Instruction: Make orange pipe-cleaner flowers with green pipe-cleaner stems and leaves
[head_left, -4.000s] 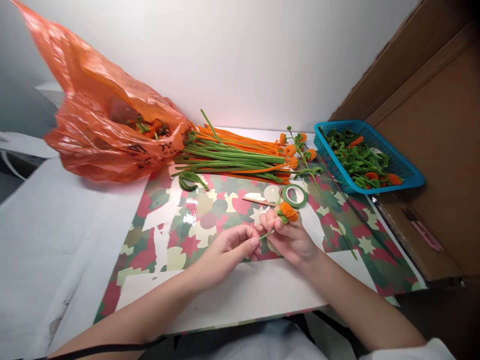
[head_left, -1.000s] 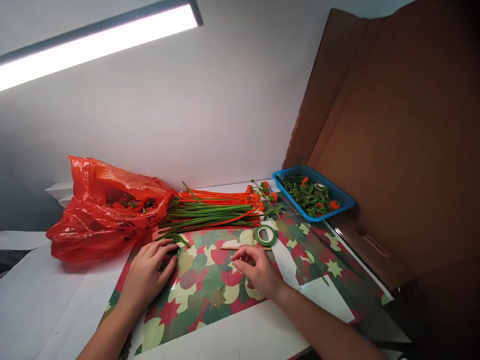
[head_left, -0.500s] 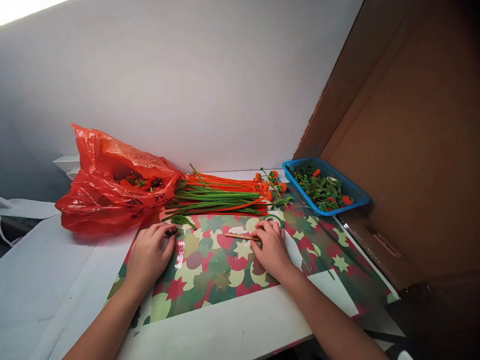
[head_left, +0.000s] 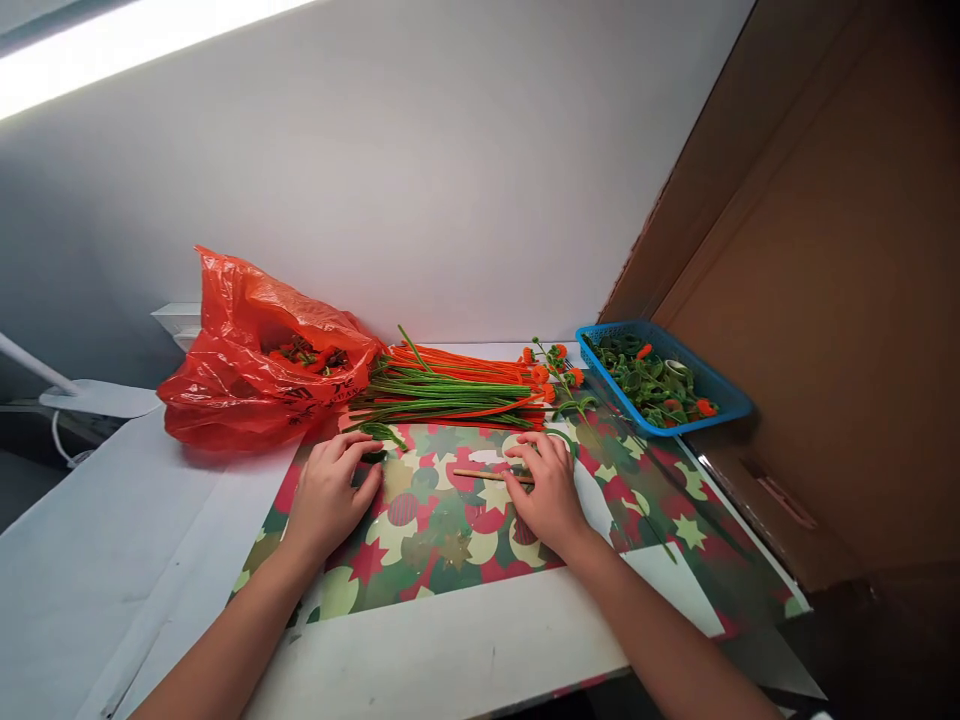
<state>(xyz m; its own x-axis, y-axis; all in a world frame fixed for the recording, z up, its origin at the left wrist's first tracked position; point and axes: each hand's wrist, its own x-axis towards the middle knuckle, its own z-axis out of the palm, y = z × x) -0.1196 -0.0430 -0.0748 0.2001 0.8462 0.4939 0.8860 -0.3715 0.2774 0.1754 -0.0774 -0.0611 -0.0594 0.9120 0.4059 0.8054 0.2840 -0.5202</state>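
Note:
My left hand (head_left: 330,500) rests on the patterned mat (head_left: 420,580), fingers loosely bent and thumb apart from them. Between its fingertips lies a small dark green piece (head_left: 373,456), partly covered. A leaf shape of green pipe cleaner (head_left: 384,433) lies just beyond. On the right, my right hand (head_left: 546,495) also lies relaxed on the mat, fingers spread, its thumb over one end of a thin wooden stick (head_left: 478,474). Nothing shows gripped in either hand. Ahead is a bundle of green pipe cleaners (head_left: 450,391) and orange pipe cleaners (head_left: 465,362).
At the back left sits a red plastic bag (head_left: 247,400) with orange and green pieces inside. Orange flowers (head_left: 541,375) on green stems lie beside the bundle. A blue basket (head_left: 739,405) holds green leaves. A cardboard panel (head_left: 825,300) stands along the right.
The view has tilted up and shifted left, so the table things appear farther right and more of the lamp shows. Both hands stay in about the same places on the mat.

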